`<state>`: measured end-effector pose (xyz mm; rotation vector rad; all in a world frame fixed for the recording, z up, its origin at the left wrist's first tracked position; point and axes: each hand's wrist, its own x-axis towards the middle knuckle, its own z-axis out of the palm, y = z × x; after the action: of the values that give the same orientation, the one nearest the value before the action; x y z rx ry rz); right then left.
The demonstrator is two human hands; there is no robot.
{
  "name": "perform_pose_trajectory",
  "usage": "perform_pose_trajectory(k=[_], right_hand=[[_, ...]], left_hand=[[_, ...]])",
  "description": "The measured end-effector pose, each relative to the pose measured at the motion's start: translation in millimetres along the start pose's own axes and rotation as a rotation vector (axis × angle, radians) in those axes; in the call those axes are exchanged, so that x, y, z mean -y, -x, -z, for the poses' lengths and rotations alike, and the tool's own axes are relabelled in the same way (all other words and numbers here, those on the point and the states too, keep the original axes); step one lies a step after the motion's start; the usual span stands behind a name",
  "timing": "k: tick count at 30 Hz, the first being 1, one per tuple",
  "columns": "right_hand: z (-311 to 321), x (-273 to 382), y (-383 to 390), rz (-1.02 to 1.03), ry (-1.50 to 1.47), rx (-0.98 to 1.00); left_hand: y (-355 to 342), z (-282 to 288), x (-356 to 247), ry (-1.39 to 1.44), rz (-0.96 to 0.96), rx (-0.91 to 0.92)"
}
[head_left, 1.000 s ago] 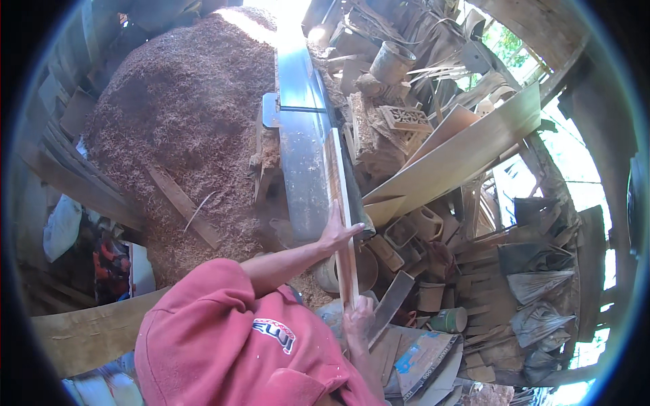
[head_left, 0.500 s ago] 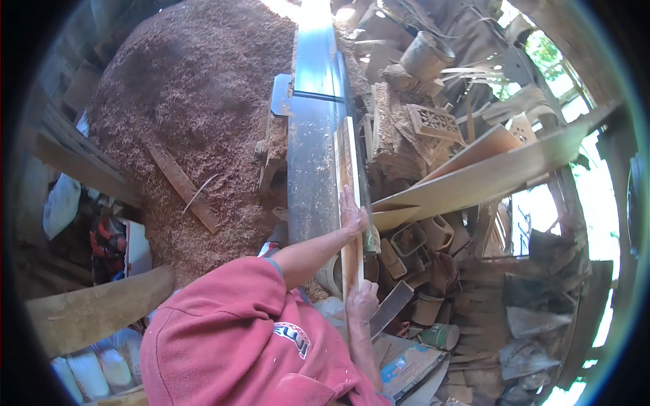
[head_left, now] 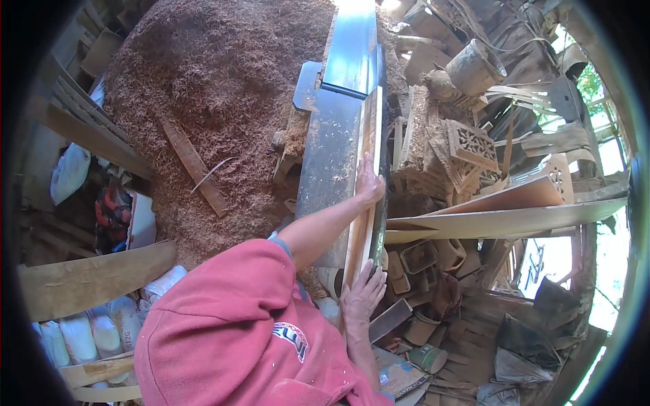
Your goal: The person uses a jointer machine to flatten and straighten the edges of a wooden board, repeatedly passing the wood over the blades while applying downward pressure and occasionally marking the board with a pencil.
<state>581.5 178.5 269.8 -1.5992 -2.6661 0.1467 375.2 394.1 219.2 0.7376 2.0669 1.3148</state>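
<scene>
A long narrow wooden board (head_left: 365, 223) lies along the right side of the dark metal bed of a planing machine (head_left: 325, 169). Its far end is level with the slot across the bed, where a grey plate (head_left: 308, 86) juts out on the left. My left hand (head_left: 369, 184) rests on the board around its middle, fingers stretched forward along it. Closer to my body, my right hand (head_left: 363, 298) lies against the near part of the board, its fingers spread and straight. The board's near end is hidden by my right hand and arm.
A big heap of wood shavings (head_left: 210, 74) rises left of the machine, with a loose plank (head_left: 193, 166) on it. To the right, wide thin boards (head_left: 508, 220) stick out near the bed, among carved wooden pieces (head_left: 474, 145), a bucket (head_left: 476, 68) and scrap.
The board has slid forward along the bed, its far end reaching the slot. My left hand moved with it. My right hand has gone from closed around the board to fingers spread.
</scene>
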Motion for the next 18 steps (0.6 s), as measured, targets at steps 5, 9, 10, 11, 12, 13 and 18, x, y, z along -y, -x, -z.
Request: perform_pose_trajectory(k=[5, 9, 10, 11, 12, 13, 18], right_hand=[[-4.1, 1.6, -22.8, 0.027, -0.028, 0.044], [-4.1, 2.3, -34.7, 0.021, -0.070, 0.064], [-5.3, 3.0, -36.6, 0.026, -0.090, 0.057], [-6.8, 3.8, -38.3, 0.032, -0.110, 0.051], [-7.4, 3.5, -41.9, 0.037, -0.127, 0.040], [-7.5, 3.8, -45.3, 0.037, -0.133, 0.036], [-4.9, 8.9, -58.7, 0.025, -0.147, 0.035]], left_hand=[[-32.1, 2.1, -1.1, -0.095, -0.021, -0.036], [-39.0, 9.1, -13.3, 0.030, 0.095, 0.082], [-42.4, 9.1, -11.5, 0.018, 0.076, 0.065], [-45.0, 9.4, -9.4, 0.005, 0.056, 0.047], [-47.9, 9.4, -10.4, 0.010, 0.064, 0.048], [-50.6, 9.9, -11.0, 0.016, 0.072, 0.049], [-63.9, 10.8, -17.5, 0.015, 0.113, 0.069]])
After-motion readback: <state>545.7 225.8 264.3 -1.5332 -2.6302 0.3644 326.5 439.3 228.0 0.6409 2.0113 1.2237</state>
